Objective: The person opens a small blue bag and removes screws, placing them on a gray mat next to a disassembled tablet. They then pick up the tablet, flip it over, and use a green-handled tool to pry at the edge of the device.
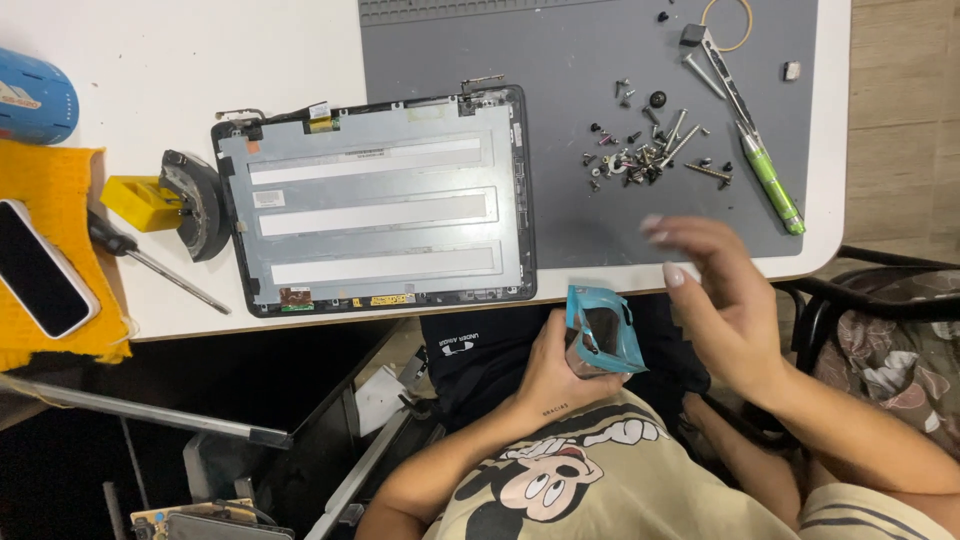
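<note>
Holding teal pouch (603, 332), left hand (556, 375), right hand (722, 300) seemingly empty

Single view only, head-worn camera looking almost straight down over the person's own chest and lap. Near edge of the white table (200, 60) runs across mid-frame, so the top half shows the tabletop with the grey mat (600, 200), the bottom half the lap and floor clutter. Close range, arm's reach. Left hand (560, 375) and right hand (725, 310) sit lower centre-right. No second view to overlap with.
</note>
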